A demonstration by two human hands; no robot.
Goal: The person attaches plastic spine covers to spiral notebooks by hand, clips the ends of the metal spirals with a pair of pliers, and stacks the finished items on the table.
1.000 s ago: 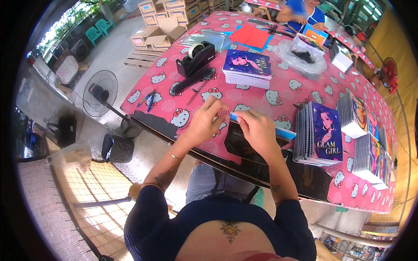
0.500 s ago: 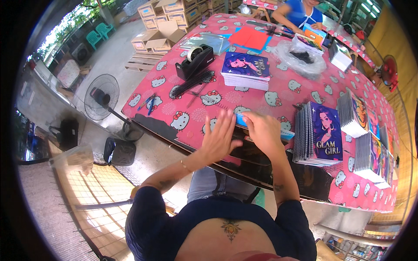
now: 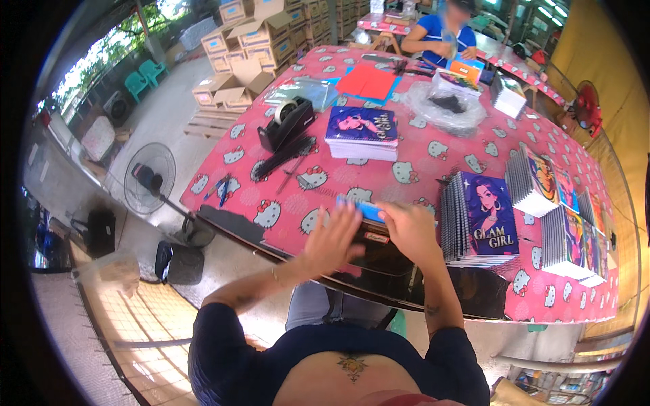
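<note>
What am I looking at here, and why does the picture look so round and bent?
This is no machine: a person wears a wide-angle camera on the head, looking down, which bends straight edges. The two arms from the bottom are that person's own. The left hand lies flat with fingers spread at the table's near edge; the right hand is beside it, touching a thin blue item, too blurred to name. On the pink patterned tablecloth lie a tape dispenser, a stack of notebooks and more notebook stacks on the right. Another person works at the far end.
</note>
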